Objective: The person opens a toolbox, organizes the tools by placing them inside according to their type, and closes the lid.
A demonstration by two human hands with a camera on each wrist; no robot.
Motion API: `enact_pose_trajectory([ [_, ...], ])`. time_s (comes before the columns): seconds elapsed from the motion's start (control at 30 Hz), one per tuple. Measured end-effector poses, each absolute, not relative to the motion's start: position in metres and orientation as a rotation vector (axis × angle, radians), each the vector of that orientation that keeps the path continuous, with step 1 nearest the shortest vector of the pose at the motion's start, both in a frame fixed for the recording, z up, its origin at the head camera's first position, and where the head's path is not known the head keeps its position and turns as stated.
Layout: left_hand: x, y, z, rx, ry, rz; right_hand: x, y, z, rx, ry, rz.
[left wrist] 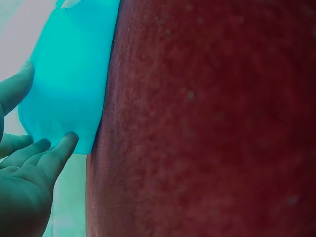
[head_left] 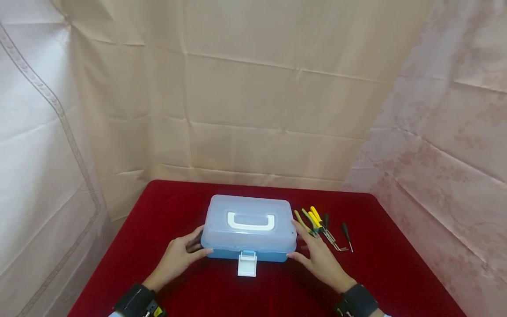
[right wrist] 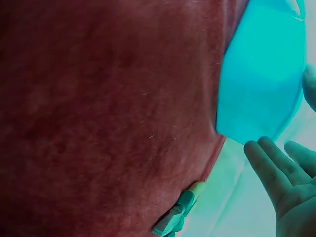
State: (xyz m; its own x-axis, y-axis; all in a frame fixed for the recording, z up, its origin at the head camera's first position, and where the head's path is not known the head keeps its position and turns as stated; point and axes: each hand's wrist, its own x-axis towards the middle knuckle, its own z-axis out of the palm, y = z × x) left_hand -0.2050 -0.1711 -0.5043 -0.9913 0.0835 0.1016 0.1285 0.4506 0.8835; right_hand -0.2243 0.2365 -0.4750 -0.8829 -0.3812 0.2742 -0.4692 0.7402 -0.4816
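A toolbox with a pale translucent lid and a blue base sits on the red cloth. Its lid is down, with a white handle on top. At the front, the white latch is flipped outward. My left hand is at the box's left end, thumb by the front corner and fingers along the side. On the opposite end, my right hand mirrors it. In the left wrist view, extended fingertips touch the blue base. The right wrist view shows nearly straight fingers at the box's end.
Right of the box lie pliers with green handles, yellow-handled tools and a small dark-handled screwdriver. An L-shaped metal key is near them. Red cloth covers the table; beige fabric hangs behind.
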Motion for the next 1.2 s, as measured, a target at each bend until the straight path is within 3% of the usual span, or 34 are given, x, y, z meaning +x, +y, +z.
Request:
enact_pose_trajectory([
  [0.73,-0.199,-0.172,-0.493,-0.189,-2.646,-1.586,-0.218,0.221,-0.456,0.619,-2.633,0.941],
  [1.2,-0.201,-0.172,-0.494,-0.250,-2.705,-1.520,-0.235,0.231,-0.439,0.747,-2.485,0.756],
])
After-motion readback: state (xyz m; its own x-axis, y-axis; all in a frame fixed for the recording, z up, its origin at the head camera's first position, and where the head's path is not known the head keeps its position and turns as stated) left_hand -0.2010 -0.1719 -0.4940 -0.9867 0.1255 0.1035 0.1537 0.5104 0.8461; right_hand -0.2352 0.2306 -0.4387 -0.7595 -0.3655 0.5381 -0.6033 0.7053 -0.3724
